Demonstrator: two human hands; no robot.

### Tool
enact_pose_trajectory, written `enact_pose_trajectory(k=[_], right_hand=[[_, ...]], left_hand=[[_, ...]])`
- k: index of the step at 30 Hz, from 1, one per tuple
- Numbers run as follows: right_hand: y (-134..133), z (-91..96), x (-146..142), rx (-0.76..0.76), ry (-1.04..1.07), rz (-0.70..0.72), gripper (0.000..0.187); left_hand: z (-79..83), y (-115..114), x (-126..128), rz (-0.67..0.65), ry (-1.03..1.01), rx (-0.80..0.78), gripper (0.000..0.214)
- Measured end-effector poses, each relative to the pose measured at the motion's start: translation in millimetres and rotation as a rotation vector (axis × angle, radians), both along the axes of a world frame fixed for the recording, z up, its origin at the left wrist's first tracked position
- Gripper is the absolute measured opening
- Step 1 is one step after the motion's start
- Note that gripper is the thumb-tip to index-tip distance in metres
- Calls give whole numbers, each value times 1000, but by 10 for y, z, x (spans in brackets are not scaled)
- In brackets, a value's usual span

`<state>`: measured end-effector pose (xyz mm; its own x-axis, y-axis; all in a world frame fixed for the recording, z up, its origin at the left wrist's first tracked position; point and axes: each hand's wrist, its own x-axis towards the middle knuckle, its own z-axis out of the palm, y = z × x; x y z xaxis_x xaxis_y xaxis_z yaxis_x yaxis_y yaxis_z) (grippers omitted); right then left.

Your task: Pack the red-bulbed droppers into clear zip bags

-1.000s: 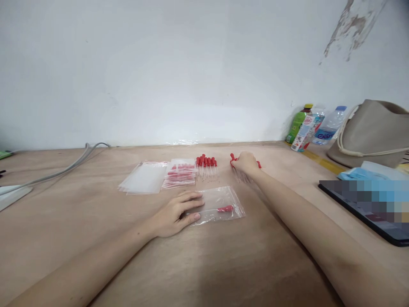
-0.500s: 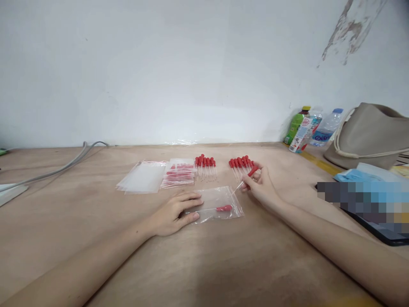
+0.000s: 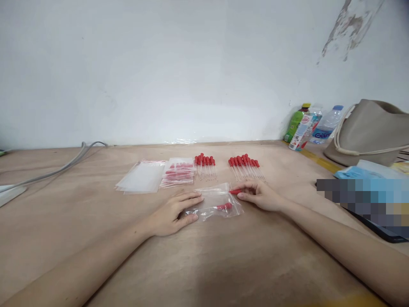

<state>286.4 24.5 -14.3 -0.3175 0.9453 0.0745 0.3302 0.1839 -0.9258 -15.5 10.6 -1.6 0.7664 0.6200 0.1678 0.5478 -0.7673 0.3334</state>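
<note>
A clear zip bag [image 3: 213, 197] lies flat on the table in front of me, its mouth toward the right. Inside it rests one dropper with a red bulb [image 3: 225, 206]. My left hand [image 3: 172, 214] lies on the bag's left end, fingers stretched and thumb apart, holding it against the table. At the mouth, my right hand [image 3: 261, 196] pinches a second red-bulbed dropper [image 3: 235, 192] by its bulb. Its clear tube points left into the bag and is hard to make out.
Behind the bag lie two rows of droppers, a left row [image 3: 204, 162] and a right row [image 3: 243, 162]. Filled bags [image 3: 179, 172] are stacked beside flat bags [image 3: 143, 177]. Bottles [image 3: 295, 123], a grey handbag [image 3: 367, 132] and a cable [image 3: 68, 164] stand or lie farther out.
My right hand has moved down and left, bringing the dropper from above the bag's mouth to lie level with its tube inside. My left hand stays in place.
</note>
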Motion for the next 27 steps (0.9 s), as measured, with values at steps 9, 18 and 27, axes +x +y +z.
enact_pose_trajectory(k=[9, 18, 27], right_hand=[[104, 80, 195, -36, -117, 221, 29], [-32, 38, -218, 0, 60, 48, 29], [-25, 51, -197, -45, 35, 172, 29]], left_hand=[[10, -8, 17, 12, 1, -20, 47], [18, 5, 29, 5, 0, -5, 48], [-2, 28, 24, -7, 2, 7, 47]])
